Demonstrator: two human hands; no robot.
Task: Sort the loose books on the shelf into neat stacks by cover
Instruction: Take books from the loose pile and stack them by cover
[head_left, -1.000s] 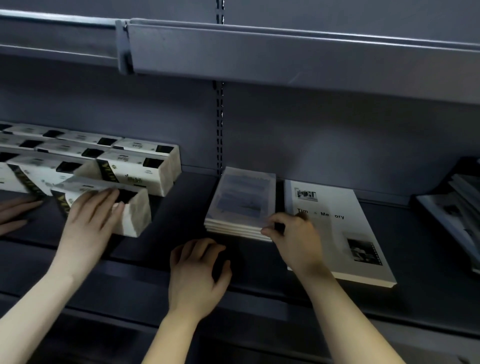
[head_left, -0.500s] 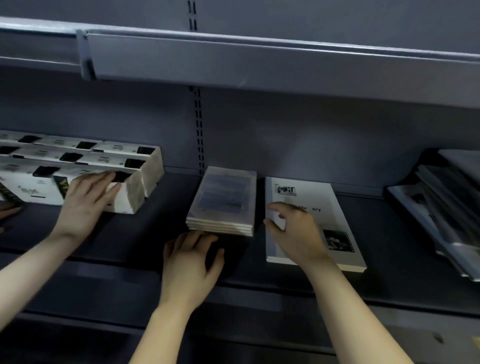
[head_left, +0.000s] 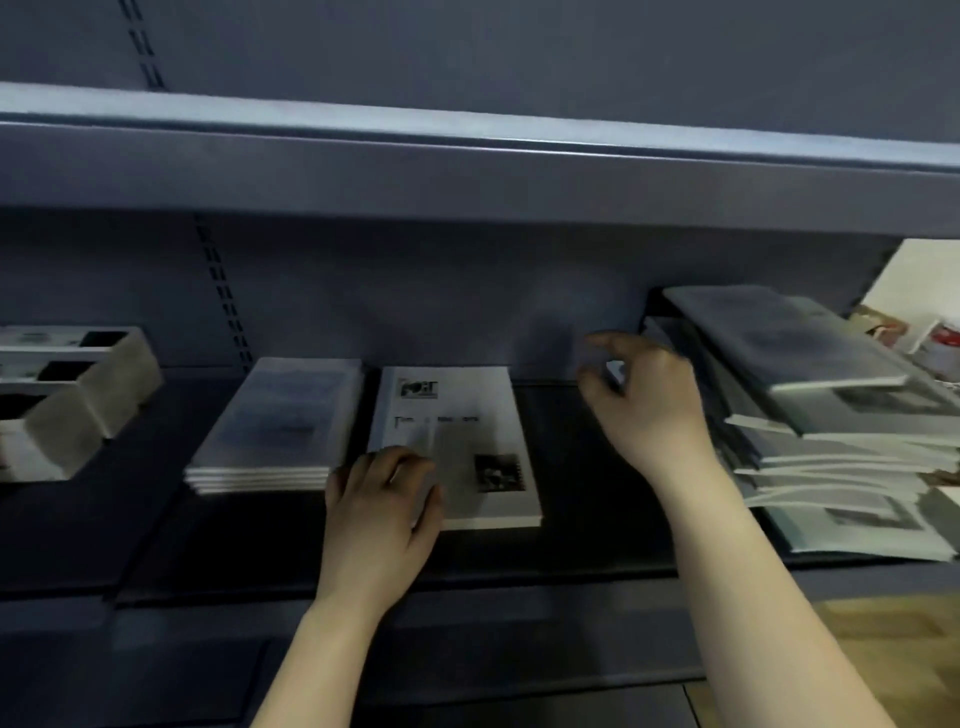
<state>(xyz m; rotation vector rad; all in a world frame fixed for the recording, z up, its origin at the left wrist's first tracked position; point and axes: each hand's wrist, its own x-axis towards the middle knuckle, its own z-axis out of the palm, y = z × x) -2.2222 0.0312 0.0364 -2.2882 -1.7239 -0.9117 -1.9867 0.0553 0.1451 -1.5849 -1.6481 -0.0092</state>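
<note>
The left hand (head_left: 384, 512) lies over the near left corner of the white book (head_left: 457, 441). Its fingers are bent and their tips are tucked from sight, so I cannot tell whether it grips or merely rests. The book's title is smeared beyond reading. Just left of this hand sits a neat grey stack (head_left: 275, 423), and further left are pale boxes (head_left: 78, 400), cut by the frame edge. The right hand (head_left: 647, 402) hangs above the shelf (head_left: 576, 467), blurred, its thumb and fingers loosely curved and apart, holding nothing. Just right of it slumps an untidy pile of books (head_left: 831, 415), its covers indistinct and its far end cut off.
</note>
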